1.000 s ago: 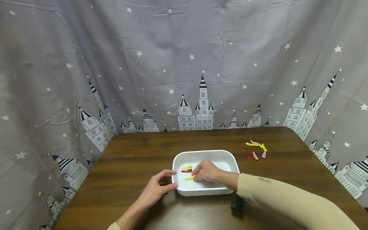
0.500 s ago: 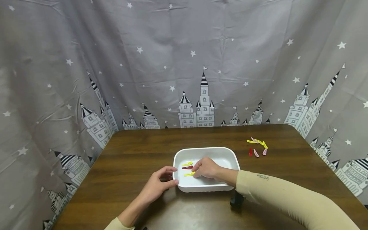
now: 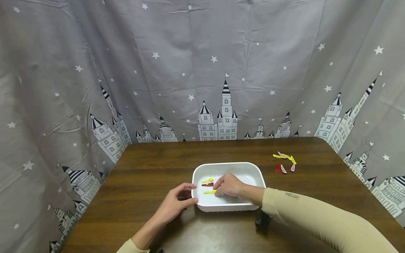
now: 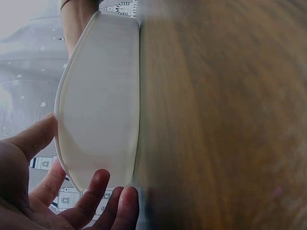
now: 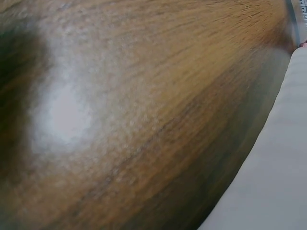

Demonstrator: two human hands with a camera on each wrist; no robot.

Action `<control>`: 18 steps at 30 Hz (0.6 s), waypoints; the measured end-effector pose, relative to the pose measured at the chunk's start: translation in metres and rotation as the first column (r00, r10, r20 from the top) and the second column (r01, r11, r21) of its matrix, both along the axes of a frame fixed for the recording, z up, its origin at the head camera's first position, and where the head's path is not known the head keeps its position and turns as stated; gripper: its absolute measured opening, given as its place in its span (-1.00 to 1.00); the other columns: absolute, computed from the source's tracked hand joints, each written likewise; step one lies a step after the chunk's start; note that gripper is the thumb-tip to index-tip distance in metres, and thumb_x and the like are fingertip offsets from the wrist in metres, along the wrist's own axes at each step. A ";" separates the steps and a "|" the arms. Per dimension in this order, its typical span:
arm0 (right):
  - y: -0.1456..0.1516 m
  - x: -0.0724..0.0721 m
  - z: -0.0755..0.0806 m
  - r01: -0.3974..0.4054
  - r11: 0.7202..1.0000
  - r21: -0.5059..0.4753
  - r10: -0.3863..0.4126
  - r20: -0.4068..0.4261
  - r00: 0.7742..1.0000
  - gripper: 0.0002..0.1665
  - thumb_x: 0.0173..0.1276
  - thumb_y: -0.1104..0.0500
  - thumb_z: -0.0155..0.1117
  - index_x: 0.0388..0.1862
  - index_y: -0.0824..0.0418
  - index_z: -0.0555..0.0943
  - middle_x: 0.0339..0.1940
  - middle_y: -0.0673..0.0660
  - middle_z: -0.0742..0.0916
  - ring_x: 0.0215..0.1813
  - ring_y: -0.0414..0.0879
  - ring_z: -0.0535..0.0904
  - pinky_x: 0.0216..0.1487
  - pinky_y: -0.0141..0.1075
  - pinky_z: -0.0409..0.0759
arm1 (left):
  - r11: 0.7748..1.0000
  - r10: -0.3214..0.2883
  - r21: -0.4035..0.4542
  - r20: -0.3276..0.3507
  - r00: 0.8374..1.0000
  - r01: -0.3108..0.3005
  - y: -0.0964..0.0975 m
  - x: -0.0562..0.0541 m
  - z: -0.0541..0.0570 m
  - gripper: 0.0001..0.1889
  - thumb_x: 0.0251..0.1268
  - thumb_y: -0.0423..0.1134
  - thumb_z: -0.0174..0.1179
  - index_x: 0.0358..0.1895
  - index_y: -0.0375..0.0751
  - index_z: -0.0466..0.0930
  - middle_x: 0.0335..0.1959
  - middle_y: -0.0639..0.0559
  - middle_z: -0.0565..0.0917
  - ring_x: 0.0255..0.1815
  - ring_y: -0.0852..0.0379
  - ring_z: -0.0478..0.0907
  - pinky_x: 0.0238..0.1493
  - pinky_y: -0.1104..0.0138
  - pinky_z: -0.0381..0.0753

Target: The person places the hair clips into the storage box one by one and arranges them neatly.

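My right hand (image 3: 230, 185) reaches into a white tray (image 3: 234, 208) and pinches the end of a yellow hair clip (image 3: 209, 192) at the tray's floor. Beyond it, a red hair clip (image 3: 207, 184) and another yellow clip (image 3: 207, 180) lie roughly parallel in the tray's left part. My left hand (image 3: 173, 203) rests against the tray's left end. In the left wrist view, the thumb and fingers of my left hand (image 4: 67, 201) touch the tray's rim and outer wall (image 4: 100, 100), loosely spread. The right wrist view shows the tray's side (image 5: 268, 167), but not my right hand.
On the wooden table (image 3: 152, 168), beyond the tray to the right, lie several loose clips: yellow (image 3: 287, 157), pink (image 3: 283, 169) and red (image 3: 277, 168). A dark object (image 3: 262, 220) shows below my right wrist. A grey castle-print curtain (image 3: 177, 63) hangs behind the table.
The view has shifted slightly. The right hand keeps its pinch on the near yellow hair clip, with little visible movement. The left hand stays at the tray's left end.
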State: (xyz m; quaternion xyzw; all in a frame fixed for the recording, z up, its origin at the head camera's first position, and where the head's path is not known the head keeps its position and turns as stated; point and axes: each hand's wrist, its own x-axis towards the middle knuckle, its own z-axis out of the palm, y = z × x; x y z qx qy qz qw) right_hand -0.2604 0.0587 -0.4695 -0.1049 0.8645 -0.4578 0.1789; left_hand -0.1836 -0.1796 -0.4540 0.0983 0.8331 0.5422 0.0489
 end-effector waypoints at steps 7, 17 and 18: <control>0.001 0.002 0.003 -0.009 1.000 -0.009 0.010 0.018 1.000 -0.83 0.04 0.38 0.50 -0.34 0.23 0.77 -0.52 0.02 0.70 -0.76 -0.25 0.18 -0.72 -0.44 0.14 | 1.000 0.000 -0.005 0.003 1.000 0.000 0.000 0.000 0.000 -0.59 0.20 -0.22 0.44 0.12 -0.15 0.63 -0.03 -0.13 0.71 -0.06 0.06 0.59 -0.05 0.26 0.53; 0.001 0.002 0.001 -0.029 0.999 -0.019 0.029 0.014 0.999 -0.84 0.03 0.36 0.52 -0.36 0.22 0.77 -0.67 -0.02 0.60 -0.79 -0.27 0.15 -0.74 -0.44 0.13 | 1.000 0.003 0.011 0.006 1.000 -0.003 -0.001 0.001 0.000 -0.58 0.20 -0.21 0.44 0.14 -0.11 0.62 -0.02 -0.09 0.71 -0.04 0.06 0.59 -0.02 0.22 0.52; 0.001 0.002 0.001 -0.031 0.999 -0.018 0.031 0.016 0.999 -0.84 0.03 0.35 0.52 -0.36 0.22 0.77 -0.69 -0.02 0.58 -0.80 -0.27 0.15 -0.74 -0.44 0.12 | 1.000 0.002 0.013 0.003 1.000 -0.002 -0.001 0.001 -0.001 -0.58 0.21 -0.21 0.44 0.14 -0.12 0.62 -0.01 -0.10 0.71 -0.04 0.06 0.59 -0.02 0.22 0.52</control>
